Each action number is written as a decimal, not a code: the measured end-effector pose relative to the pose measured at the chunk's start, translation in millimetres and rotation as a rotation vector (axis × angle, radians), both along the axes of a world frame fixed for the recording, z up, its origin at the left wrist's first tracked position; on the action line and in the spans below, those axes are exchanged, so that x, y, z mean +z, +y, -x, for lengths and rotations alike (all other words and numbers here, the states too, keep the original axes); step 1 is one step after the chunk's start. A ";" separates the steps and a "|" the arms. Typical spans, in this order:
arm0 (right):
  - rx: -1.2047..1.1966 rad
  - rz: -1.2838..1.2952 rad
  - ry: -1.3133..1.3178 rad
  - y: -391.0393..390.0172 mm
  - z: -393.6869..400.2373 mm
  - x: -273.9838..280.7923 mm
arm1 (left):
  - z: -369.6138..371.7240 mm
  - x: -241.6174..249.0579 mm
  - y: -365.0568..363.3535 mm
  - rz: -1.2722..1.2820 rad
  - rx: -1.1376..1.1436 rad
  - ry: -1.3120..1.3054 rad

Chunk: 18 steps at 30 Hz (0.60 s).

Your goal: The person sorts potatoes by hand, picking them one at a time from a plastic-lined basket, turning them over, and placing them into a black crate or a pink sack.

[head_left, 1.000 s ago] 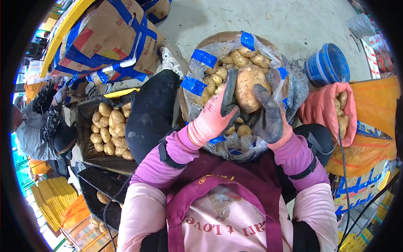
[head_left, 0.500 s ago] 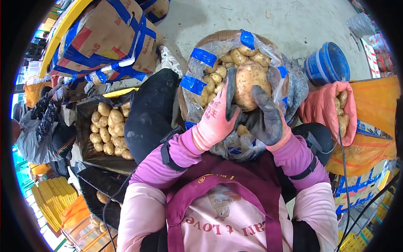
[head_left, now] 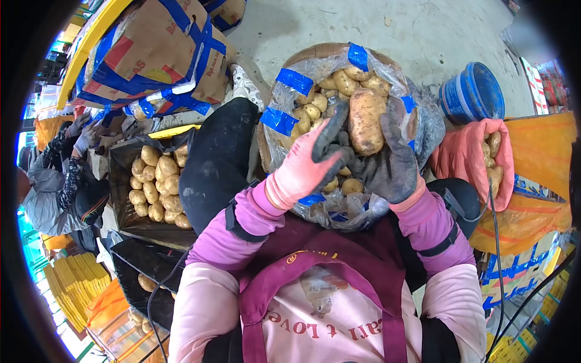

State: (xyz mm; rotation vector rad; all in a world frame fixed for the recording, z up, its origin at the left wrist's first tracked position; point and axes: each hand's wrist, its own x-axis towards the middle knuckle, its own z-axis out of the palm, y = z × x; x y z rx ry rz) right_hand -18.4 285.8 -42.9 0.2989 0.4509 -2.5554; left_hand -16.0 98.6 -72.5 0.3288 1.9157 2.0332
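A large brown potato (head_left: pixel 367 121) is held upright above a round, plastic-lined container (head_left: pixel 295 81) full of smaller potatoes (head_left: pixel 311 111). My right hand (head_left: pixel 397 158), in a dark-palmed glove, supports it from below and along its right side. On the potato's left is my left hand (head_left: pixel 315 156), in a pink and dark glove, its index finger and thumb apart and its fingertips near or against the potato's lower left. Blue tape (head_left: pixel 279 121) fastens the clear plastic to the rim.
A black-lined crate (head_left: pixel 125 211) of potatoes stands at left, beside a co-worker in grey (head_left: pixel 48 190). Taped cardboard boxes (head_left: pixel 145 51) are at upper left. A blue bucket (head_left: pixel 475 94) and a red sack (head_left: pixel 455 154) with potatoes are at right.
The big potato has turned and now shows a narrower, longer side. My left hand has shifted slightly left and down off its face, and my right hand has moved round to its right side.
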 end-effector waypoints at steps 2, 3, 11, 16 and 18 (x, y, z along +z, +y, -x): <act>0.098 0.149 0.014 3.9 2.4 -0.5 | 11.2 20.2 -4.7 -0.105 -0.013 -0.047; 0.100 0.149 0.015 3.2 2.8 2.3 | 14.9 26.3 -5.9 -0.210 -0.028 -0.096; 0.129 0.153 0.027 -1.7 -1.0 9.9 | 11.0 28.6 -3.1 -0.266 0.130 -0.205; 0.155 0.075 0.002 5.6 -2.2 -0.2 | 12.0 27.1 -5.5 0.150 0.100 0.171; 0.161 0.027 -0.014 8.1 -2.4 -1.5 | 10.5 22.2 -5.3 0.232 0.122 0.282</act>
